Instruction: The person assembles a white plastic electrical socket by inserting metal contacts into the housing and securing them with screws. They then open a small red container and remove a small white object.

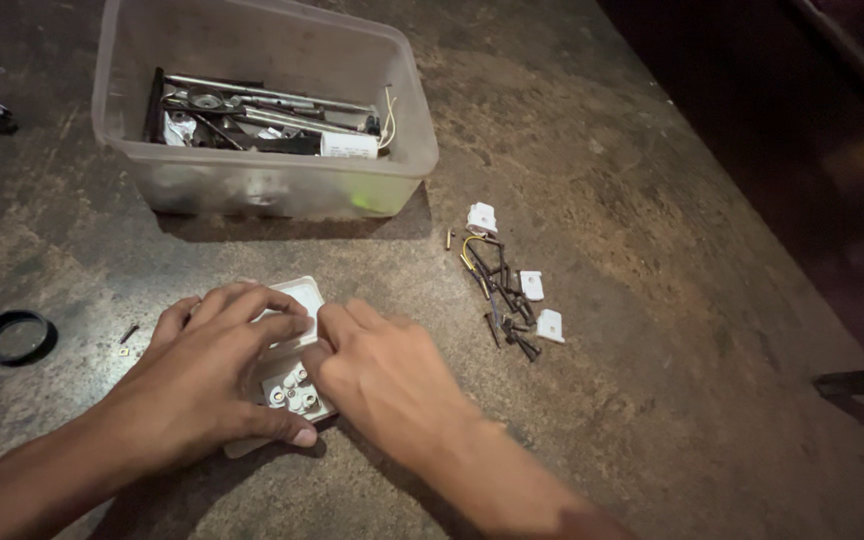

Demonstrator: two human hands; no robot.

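A white plastic switch plate [294, 385] lies on the dark worn table [592, 170], its back with several metal terminals facing up. My left hand [214, 372] covers its left side, fingers curled over the top edge and thumb along the bottom. My right hand [382, 375] presses on its right side, fingers bent against the plate. Much of the plate is hidden under both hands.
A clear plastic tub [264, 105] with metal parts stands behind my hands. Dark screws, a yellow wire and small white pieces [510, 295] lie to the right. A black ring [17, 336] and a small screw [128, 333] lie at left.
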